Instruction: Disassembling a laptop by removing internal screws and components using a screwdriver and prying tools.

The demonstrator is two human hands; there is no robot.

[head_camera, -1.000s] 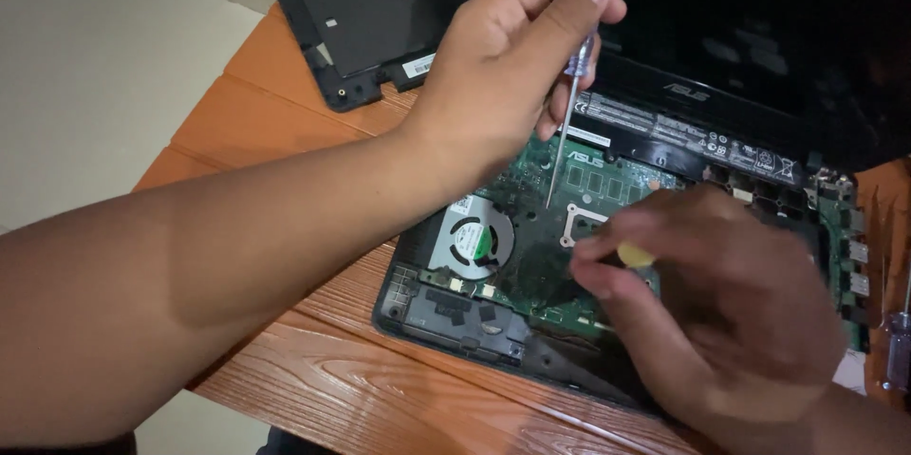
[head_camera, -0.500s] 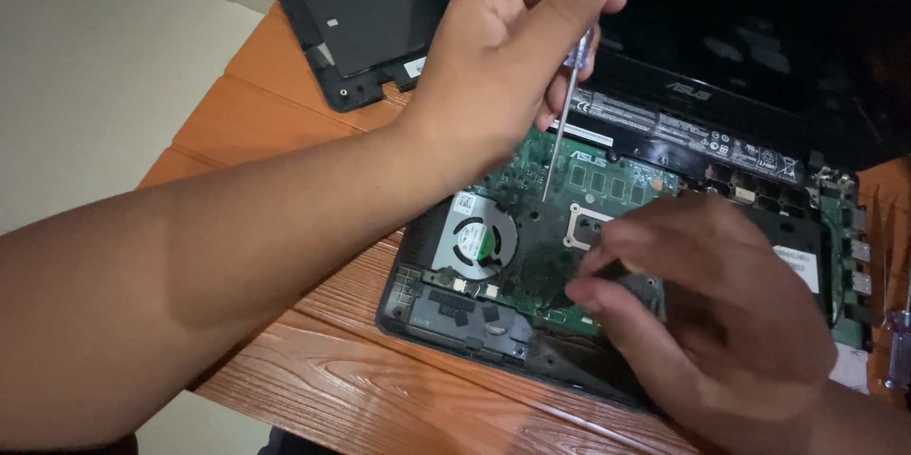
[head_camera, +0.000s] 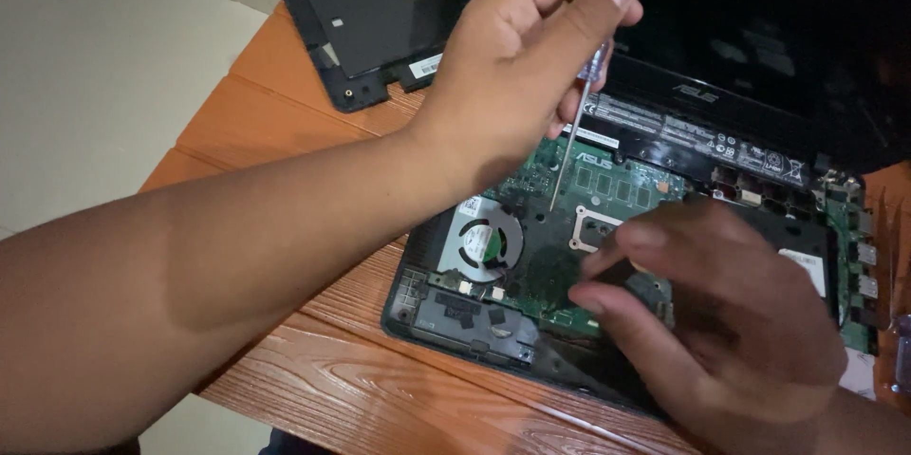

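Nearest the camera, at about five o'clock, the right hand (head_camera: 721,322) lies palm-down on the opened laptop base (head_camera: 455,317), its fingers curled loosely with the fingertips (head_camera: 607,260) pressed onto the green circuit board (head_camera: 617,180); whether it pinches anything beneath them cannot be told. Just to its nine o'clock sits the round cooling fan (head_camera: 486,244), set in the base's near-left corner. The base rests on a reddish wooden table (head_camera: 380,398). Above, toward twelve o'clock, the left hand (head_camera: 517,66) is closed around a slim screwdriver (head_camera: 581,118) (clear handle, thin metal shaft), gripping it between thumb and fingers, the shaft slanting down so its tip stands at the board beside a pale square bracket (head_camera: 593,225). Farther off, at eleven o'clock, a detached black laptop cover (head_camera: 370,28) lies on the table's far edge, well apart from the hands.
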